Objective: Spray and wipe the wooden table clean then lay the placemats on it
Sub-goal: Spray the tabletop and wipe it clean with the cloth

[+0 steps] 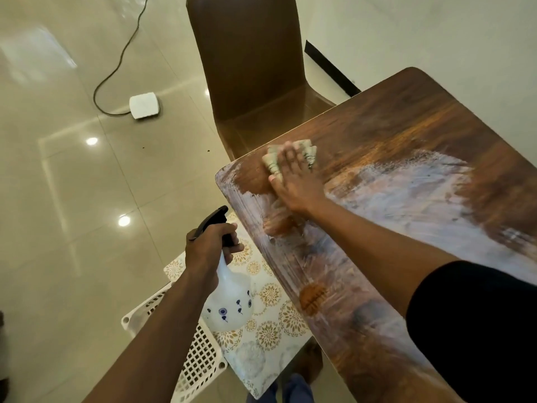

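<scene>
Right now my right hand (293,175) lies flat, fingers straight, pressing a crumpled cloth (290,158) onto the wooden table (406,135) near its far left corner, just in from the left edge. My left hand (207,245) is wrapped round the neck of the spray bottle (228,303), a finger by the black trigger, holding it off the table beside the left edge with the nozzle tilted up and away.

As I judge it, the spraying looks largely done: a pale, wet-looking film covers the left edge strip and a broad patch in the middle of the table. The wiping is only partly through; around the cloth the wood shows dark and bare, while the smeared film remains along the near left edge and toward the right side.

The placemats (270,309), patterned with gold medallions, sit on a white lattice basket (200,359) below the table's left edge, so none has been laid yet. A brown chair (250,68) stands at the far edge
</scene>
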